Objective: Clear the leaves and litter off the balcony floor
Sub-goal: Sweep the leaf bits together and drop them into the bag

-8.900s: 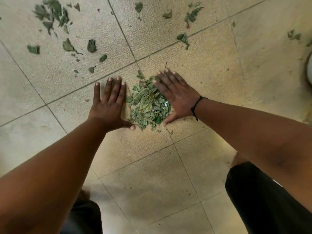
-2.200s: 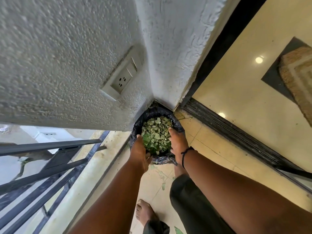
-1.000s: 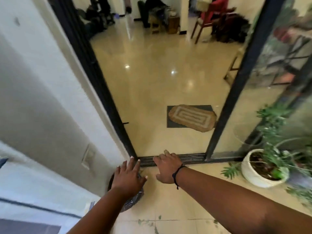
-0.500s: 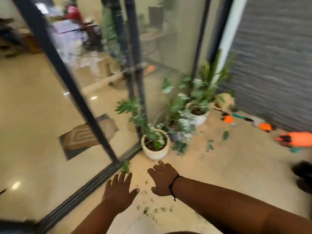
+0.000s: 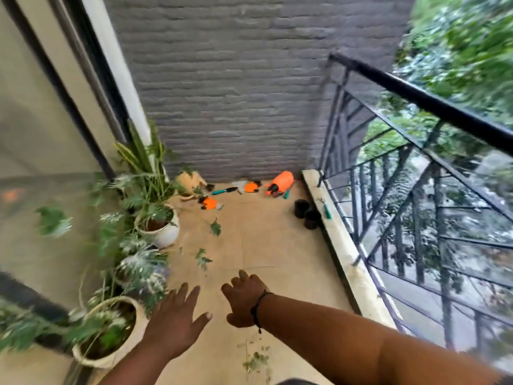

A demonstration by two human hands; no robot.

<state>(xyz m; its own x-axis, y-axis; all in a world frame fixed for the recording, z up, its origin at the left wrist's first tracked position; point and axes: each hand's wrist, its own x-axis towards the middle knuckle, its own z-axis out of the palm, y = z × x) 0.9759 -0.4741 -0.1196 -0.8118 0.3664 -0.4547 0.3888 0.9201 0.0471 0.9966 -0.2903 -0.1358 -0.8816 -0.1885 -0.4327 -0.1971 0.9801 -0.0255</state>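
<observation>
Both of my hands hover empty over the beige balcony floor (image 5: 266, 245). My left hand (image 5: 175, 323) has its fingers spread. My right hand (image 5: 244, 297), with a black cord at the wrist, hangs loosely curled and holds nothing. Small green leaf scraps (image 5: 255, 359) lie on the floor just below my right wrist. Two larger loose leaves lie further ahead, one leaf (image 5: 202, 258) near the pots and another leaf (image 5: 215, 227) beyond it.
White plant pots (image 5: 109, 357) (image 5: 163, 236) line the glass door on the left. A black railing (image 5: 416, 168) on a pale curb runs along the right. Orange sprayer (image 5: 280, 180), orange gloves, a teal trowel and small black pots (image 5: 306, 213) lie by the grey brick wall.
My view has swung right from the glass door to the balcony's far end. Both hands stayed out in front, empty, after dropping leaves into the black-lined bin earlier.
</observation>
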